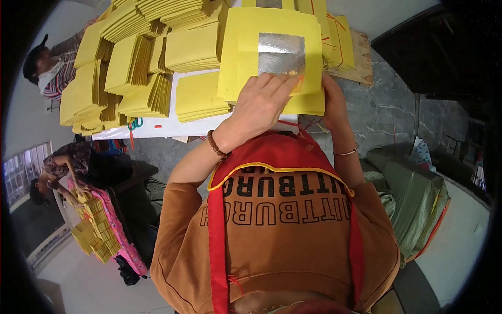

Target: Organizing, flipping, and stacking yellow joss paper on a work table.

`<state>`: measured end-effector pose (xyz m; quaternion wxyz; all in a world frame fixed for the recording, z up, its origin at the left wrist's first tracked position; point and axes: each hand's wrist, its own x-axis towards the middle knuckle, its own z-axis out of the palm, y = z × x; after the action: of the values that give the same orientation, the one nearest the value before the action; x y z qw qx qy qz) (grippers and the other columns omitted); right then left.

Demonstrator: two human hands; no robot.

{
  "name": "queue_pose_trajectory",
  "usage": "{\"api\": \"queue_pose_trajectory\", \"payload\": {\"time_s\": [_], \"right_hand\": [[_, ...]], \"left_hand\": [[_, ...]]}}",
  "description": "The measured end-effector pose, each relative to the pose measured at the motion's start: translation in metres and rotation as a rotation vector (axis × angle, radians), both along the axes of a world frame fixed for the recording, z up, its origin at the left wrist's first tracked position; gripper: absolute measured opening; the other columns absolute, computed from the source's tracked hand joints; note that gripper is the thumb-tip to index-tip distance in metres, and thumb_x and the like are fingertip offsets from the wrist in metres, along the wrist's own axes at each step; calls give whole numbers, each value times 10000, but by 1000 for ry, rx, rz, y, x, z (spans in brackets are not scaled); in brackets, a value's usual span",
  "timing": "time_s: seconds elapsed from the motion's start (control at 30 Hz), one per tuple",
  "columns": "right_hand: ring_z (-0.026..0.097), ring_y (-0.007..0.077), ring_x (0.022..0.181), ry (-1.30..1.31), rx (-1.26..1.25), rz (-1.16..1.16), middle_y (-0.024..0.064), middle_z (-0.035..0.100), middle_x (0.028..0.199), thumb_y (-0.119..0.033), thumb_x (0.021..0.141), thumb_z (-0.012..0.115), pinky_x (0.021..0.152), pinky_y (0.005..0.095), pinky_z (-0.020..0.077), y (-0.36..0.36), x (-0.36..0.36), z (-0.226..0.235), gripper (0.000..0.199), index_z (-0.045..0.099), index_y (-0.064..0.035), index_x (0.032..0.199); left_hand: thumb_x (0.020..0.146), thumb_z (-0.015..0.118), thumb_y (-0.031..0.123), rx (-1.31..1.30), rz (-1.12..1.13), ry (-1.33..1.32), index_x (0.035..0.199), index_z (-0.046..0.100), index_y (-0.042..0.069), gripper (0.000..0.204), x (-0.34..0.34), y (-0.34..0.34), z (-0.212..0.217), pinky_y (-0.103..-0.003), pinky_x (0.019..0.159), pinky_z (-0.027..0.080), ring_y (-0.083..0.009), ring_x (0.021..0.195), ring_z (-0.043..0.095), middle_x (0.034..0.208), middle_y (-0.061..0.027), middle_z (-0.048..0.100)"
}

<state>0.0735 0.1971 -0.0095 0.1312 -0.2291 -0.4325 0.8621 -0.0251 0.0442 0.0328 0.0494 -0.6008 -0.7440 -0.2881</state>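
Note:
A large yellow sheet of joss paper [240,63] with a silver foil square [282,52] in its middle lies in front of me on a pile of like sheets. My left hand [264,102], with a brown bead bracelet, rests over the sheet's near part. Its fingers are bent and pressed together by the foil's lower edge, beside a small orange-red mark. My right hand [334,102] is at the sheet's right edge, with its fingers partly hidden by the paper and seemingly gripping it.
Folded yellow paper bundles [125,63] crowd the white table [157,125] to the left. Teal-handled scissors [135,123] lie at its edge. Red-tied bundles [340,42] sit on a wooden board [361,57]. Green-wrapped bales [408,193] stand right. Two other people are at the left.

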Motion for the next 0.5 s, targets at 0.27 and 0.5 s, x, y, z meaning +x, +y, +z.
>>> {"api": "queue_pose_trajectory", "payload": {"time_s": [0.27,0.5], "right_hand": [[512,157,1045,145,-103,-16,77,520,1160,-245,918,373,903,290,392,-5,2,11,395,431,-7,1228],[520,141,1014,61,170,22,98,535,1137,-57,774,519,869,254,404,-9,-2,12,520,378,30,1267]], "left_hand": [[814,541,119,131,-11,-148,1149,515,39,345,-10,-3,-10,-349,761,404,-271,891,513,1020,-111,573],[822,550,166,114,-43,-224,1166,497,24,377,-7,-6,-7,-375,809,402,-310,923,515,1043,-151,560]]}}
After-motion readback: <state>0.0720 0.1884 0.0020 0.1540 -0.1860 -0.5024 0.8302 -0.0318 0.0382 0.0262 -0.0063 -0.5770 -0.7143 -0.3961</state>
